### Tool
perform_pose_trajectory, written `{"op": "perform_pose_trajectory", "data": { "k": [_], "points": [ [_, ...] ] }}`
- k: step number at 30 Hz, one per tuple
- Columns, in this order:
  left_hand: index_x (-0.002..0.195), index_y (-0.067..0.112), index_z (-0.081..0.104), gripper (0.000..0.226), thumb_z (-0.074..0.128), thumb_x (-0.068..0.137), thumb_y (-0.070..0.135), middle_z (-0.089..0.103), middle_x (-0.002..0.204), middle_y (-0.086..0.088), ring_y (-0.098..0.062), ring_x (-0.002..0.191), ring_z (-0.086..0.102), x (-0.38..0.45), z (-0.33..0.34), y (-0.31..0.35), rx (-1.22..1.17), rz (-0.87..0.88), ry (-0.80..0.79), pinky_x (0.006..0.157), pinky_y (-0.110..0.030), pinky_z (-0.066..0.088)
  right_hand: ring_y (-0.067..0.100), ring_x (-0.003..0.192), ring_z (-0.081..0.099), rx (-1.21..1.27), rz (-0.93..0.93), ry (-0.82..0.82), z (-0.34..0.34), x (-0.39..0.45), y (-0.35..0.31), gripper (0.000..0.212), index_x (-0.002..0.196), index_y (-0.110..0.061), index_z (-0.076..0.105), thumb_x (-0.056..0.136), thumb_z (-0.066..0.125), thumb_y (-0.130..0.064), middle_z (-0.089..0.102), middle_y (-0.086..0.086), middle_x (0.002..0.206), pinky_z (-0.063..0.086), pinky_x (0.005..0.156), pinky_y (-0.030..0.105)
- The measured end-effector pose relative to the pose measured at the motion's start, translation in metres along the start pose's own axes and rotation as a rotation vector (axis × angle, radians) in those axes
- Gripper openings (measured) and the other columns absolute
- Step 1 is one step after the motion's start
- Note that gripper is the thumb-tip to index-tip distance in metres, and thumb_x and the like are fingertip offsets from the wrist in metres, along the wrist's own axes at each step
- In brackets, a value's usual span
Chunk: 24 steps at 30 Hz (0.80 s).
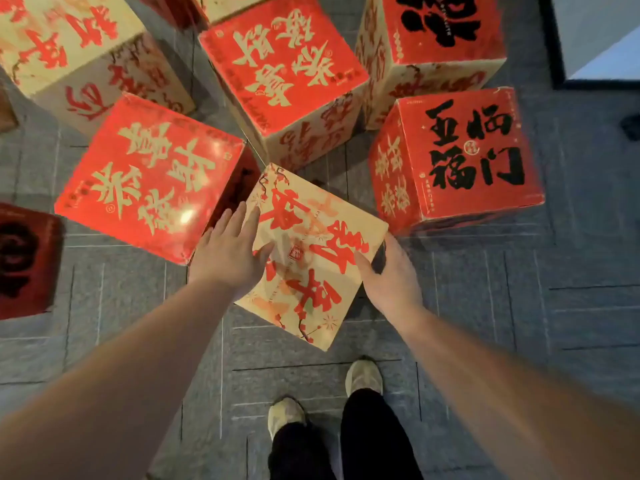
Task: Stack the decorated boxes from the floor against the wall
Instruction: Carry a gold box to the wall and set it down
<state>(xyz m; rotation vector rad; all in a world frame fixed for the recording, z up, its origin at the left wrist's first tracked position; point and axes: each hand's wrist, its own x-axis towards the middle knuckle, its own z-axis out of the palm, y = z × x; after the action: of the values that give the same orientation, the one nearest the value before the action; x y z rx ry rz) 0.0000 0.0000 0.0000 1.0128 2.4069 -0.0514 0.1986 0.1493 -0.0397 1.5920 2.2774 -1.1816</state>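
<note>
A beige box (311, 237) with red characters and blossom prints is right in front of me, turned cornerwise above the grey carpet. My left hand (225, 251) presses on its left edge, fingers straight and thumb lying on the top face. My right hand (394, 275) holds the right edge, with the thumb hooked over the top and the fingers hidden down the side face. Whether the box rests on the floor or is lifted off it I cannot tell.
Several decorated boxes ring it closely: a red and gold one (149, 174) at left, another (284, 60) behind, a red one with black characters (467, 150) at right, a beige one (62, 39) far left. My shoes (363, 375) stand just below. A dark-framed white panel (595, 36) is top right.
</note>
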Motion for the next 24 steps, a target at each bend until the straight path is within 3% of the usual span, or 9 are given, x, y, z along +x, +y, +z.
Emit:
{"op": "perform_pose_trajectory", "data": {
  "k": [9, 12, 18, 22, 24],
  "points": [
    [0.152, 0.03, -0.005, 0.07, 0.023, 0.095, 0.059, -0.007, 0.16, 0.001, -0.022, 0.147, -0.004, 0.048, 0.056, -0.026, 0.056, -0.046, 0.019, 0.118, -0.041, 0.008, 0.021, 0.139, 0.034, 0.099, 0.155, -0.05, 0.066, 0.014, 0.031, 0.093, 0.146, -0.045, 0.013, 0.066, 0.044, -0.084, 0.032, -0.003, 0.151, 0.046, 0.098, 0.055],
    [0.151, 0.03, -0.006, 0.074, 0.028, 0.094, 0.061, -0.009, 0.16, -0.002, -0.023, 0.147, -0.004, 0.053, 0.072, -0.032, 0.067, -0.046, 0.02, 0.118, -0.041, 0.008, 0.023, 0.139, 0.035, 0.097, 0.178, -0.067, 0.081, 0.014, 0.033, 0.089, 0.145, -0.05, 0.004, 0.073, 0.05, -0.076, 0.026, -0.002, 0.154, 0.047, 0.097, 0.055],
    [0.151, 0.026, -0.008, 0.084, 0.035, 0.089, 0.064, -0.009, 0.16, -0.006, -0.026, 0.147, -0.002, 0.059, 0.095, -0.04, 0.001, -0.098, 0.0, 0.119, -0.043, 0.011, 0.026, 0.142, 0.029, 0.117, 0.227, -0.046, 0.097, 0.015, 0.044, 0.1, 0.151, -0.038, -0.007, 0.082, 0.062, -0.058, 0.021, 0.004, 0.156, 0.042, 0.104, 0.053],
    [0.151, 0.027, -0.001, 0.09, 0.047, 0.085, 0.064, 0.004, 0.159, -0.01, -0.033, 0.144, 0.014, 0.062, 0.105, -0.043, -0.079, -0.134, 0.016, 0.114, -0.048, 0.022, 0.023, 0.143, 0.027, 0.176, 0.235, -0.057, 0.103, 0.012, 0.045, 0.101, 0.152, -0.035, -0.009, 0.085, 0.065, -0.051, 0.018, 0.003, 0.159, 0.038, 0.108, 0.044],
    [0.151, 0.026, 0.006, 0.09, 0.055, 0.083, 0.061, 0.015, 0.155, -0.012, -0.038, 0.137, 0.027, 0.062, 0.106, -0.042, -0.09, -0.131, 0.067, 0.108, -0.052, 0.031, 0.021, 0.14, 0.034, 0.231, 0.237, -0.046, 0.106, 0.012, 0.046, 0.101, 0.152, -0.034, -0.009, 0.086, 0.066, -0.045, 0.026, 0.001, 0.156, 0.04, 0.104, 0.039]
  ]
}}
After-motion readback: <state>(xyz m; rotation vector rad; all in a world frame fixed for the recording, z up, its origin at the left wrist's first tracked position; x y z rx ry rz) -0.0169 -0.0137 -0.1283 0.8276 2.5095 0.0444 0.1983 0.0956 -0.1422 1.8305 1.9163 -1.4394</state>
